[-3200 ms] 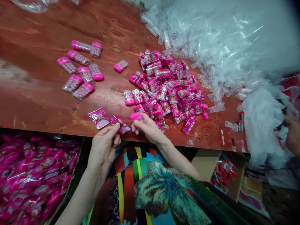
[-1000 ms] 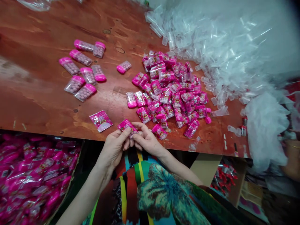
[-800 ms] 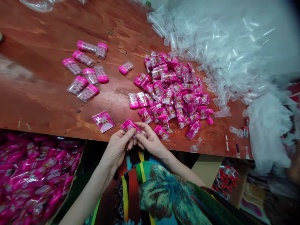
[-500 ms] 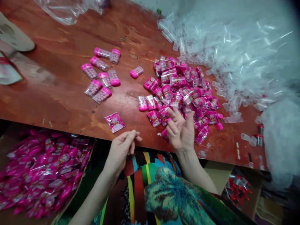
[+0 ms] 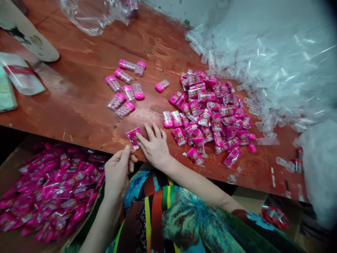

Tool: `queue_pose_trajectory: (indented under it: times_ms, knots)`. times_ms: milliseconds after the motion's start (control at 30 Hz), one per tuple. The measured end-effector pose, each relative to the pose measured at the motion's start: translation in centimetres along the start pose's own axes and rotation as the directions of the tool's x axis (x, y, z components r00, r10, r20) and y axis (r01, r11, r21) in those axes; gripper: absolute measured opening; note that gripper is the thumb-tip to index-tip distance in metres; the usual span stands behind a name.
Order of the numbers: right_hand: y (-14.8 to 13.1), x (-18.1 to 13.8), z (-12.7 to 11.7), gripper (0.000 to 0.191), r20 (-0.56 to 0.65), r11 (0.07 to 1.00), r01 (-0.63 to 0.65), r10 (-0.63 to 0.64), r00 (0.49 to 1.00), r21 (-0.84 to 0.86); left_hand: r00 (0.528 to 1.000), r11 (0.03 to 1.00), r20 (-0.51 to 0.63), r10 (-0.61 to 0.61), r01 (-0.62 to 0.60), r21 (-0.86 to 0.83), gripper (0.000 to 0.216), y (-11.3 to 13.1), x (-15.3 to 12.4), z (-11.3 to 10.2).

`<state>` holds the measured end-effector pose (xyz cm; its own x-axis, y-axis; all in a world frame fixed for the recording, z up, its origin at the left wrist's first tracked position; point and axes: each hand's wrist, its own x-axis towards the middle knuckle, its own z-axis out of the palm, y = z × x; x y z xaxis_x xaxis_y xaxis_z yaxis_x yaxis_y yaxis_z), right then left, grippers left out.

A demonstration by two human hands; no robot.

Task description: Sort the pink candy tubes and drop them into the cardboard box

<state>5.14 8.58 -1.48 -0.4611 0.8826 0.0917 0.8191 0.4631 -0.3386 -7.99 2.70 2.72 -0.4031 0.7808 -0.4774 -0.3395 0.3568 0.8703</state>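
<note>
My right hand [image 5: 156, 144] lies flat on the red-brown table [image 5: 73, 105], fingers stretched out, with the fingertips on a flat pink wrapper [image 5: 133, 136] near the front edge. My left hand [image 5: 118, 172] hovers just below that edge, fingers loosely apart and holding nothing, its thumb pointing up toward the wrapper. Right of my right hand spreads a heap of pink wrapped candy boxes [image 5: 210, 112]. Several unwrapped clear boxes with pink caps [image 5: 123, 88] lie farther back on the left.
A big heap of clear plastic cases [image 5: 263, 63] fills the back right. Below the table at left, a carton [image 5: 52, 189] holds many pink packs. A crumpled plastic bag [image 5: 97, 14] lies at the back, a packet [image 5: 21, 73] at far left, white fluff [image 5: 319, 168] at right.
Both hands held a wrapped pink box together, then let it go. My right hand swung over the heap, then came left onto the flat wrapper. The view shifted left.
</note>
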Motion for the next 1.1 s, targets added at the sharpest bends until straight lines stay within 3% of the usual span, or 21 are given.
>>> queue_pose_trajectory:
  times_ms: [200,300,367,433,500,533,600,700,800,933,1033,1100]
  knots:
    - [0.0,-1.1,-1.6,0.036,-0.014,0.996,0.000,0.001,1.000,0.088,0.998,0.999,0.019,0.051,-0.051,-0.011,0.011,0.2,0.4,0.6]
    - [0.1,-1.1,-2.5,0.036,-0.016,0.957,-0.013,0.019,1.000,0.289,0.995,0.999,0.102,0.015,-0.012,-0.036,0.013,0.6,0.7,1.1]
    - [0.2,-1.1,-2.6,0.043,-0.019,0.838,-0.073,0.098,0.995,0.542,0.993,0.999,0.111,0.028,-0.024,-0.041,0.024,1.0,0.8,1.5]
    - [0.4,-0.8,-2.6,0.045,0.005,0.632,-0.127,0.192,0.981,0.765,0.993,0.999,0.118,0.014,-0.010,-0.033,0.032,1.3,1.0,1.8]
    - [0.6,-0.2,-2.8,0.039,0.028,0.482,-0.140,0.233,0.972,0.865,0.982,0.997,0.179,-0.062,0.067,-0.024,0.041,1.7,1.3,2.2]
    - [0.7,0.1,-2.9,0.034,0.022,0.454,-0.129,0.233,0.972,0.882,0.970,0.994,0.220,-0.105,0.112,-0.017,0.046,1.8,1.5,2.3]
    - [0.8,0.9,-3.3,0.027,-0.016,0.458,-0.086,0.214,0.977,0.885,0.948,0.986,0.273,-0.161,0.168,-0.001,0.053,1.9,2.1,2.5]
    - [0.6,2.1,-3.8,0.024,-0.083,0.538,-0.023,0.173,0.981,0.843,0.959,0.988,0.239,-0.150,0.152,0.009,0.057,1.8,3.3,2.5]
    - [0.3,3.4,-3.6,0.025,-0.100,0.616,-0.006,0.136,0.986,0.787,0.983,0.996,0.162,-0.090,0.090,0.006,0.051,1.5,4.8,2.3]
    - [-0.3,5.6,-2.8,0.028,-0.139,0.633,0.041,0.106,0.985,0.773,0.997,0.999,0.070,-0.026,0.028,-0.019,0.054,1.6,6.4,2.6]
    - [-0.5,8.2,-2.4,0.028,-0.163,0.648,0.046,0.122,0.979,0.760,0.999,0.999,0.028,0.044,-0.044,-0.025,0.059,2.7,8.0,3.4]
    - [-0.2,10.7,-2.5,0.028,-0.155,0.672,0.024,0.136,0.979,0.740,0.987,0.988,0.044,0.152,-0.153,0.034,0.057,4.1,10.0,4.2]
